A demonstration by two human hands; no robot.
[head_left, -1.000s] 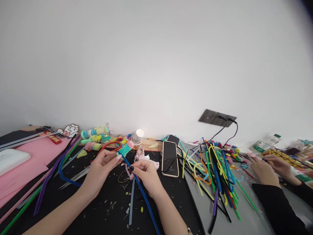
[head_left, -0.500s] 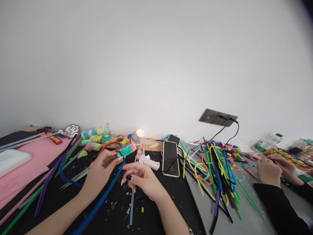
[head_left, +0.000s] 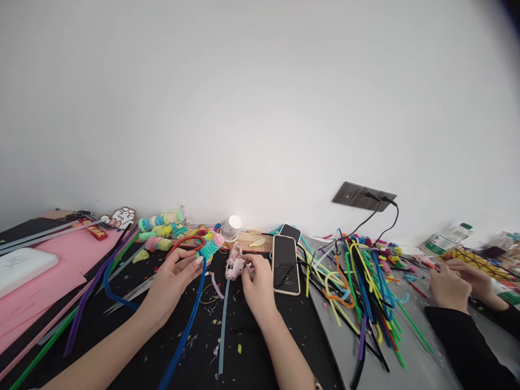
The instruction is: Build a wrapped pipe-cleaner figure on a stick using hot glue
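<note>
My left hand point(head_left: 173, 276) pinches a coil of pipe cleaner point(head_left: 210, 247) in turquoise, pink and yellow. A long blue pipe cleaner point(head_left: 190, 319) hangs from it toward me. To its right, my right hand point(head_left: 258, 279) is closed around the handle of a pale pink hot glue gun point(head_left: 234, 265). A translucent grey glue stick point(head_left: 223, 330) sticks out of the gun's rear and points toward me. The gun's nozzle end faces the wall, near a white paper cup point(head_left: 232, 227). Under my left hand lie scissors point(head_left: 130, 294), partly hidden.
Finished pipe-cleaner coils point(head_left: 160, 221) lie at the back left, beside pink sheets point(head_left: 77, 260) and a white case point(head_left: 26, 269). Right of my hands are a phone point(head_left: 285, 265), a heap of loose pipe cleaners point(head_left: 365, 287) and a co-worker's hands point(head_left: 450, 287). Cords run from a wall socket point(head_left: 361, 195).
My right hand has moved from beside the coil to the glue gun and closed on its handle. The gun has turned upright, its glue stick toward me. The coil stays in my left hand.
</note>
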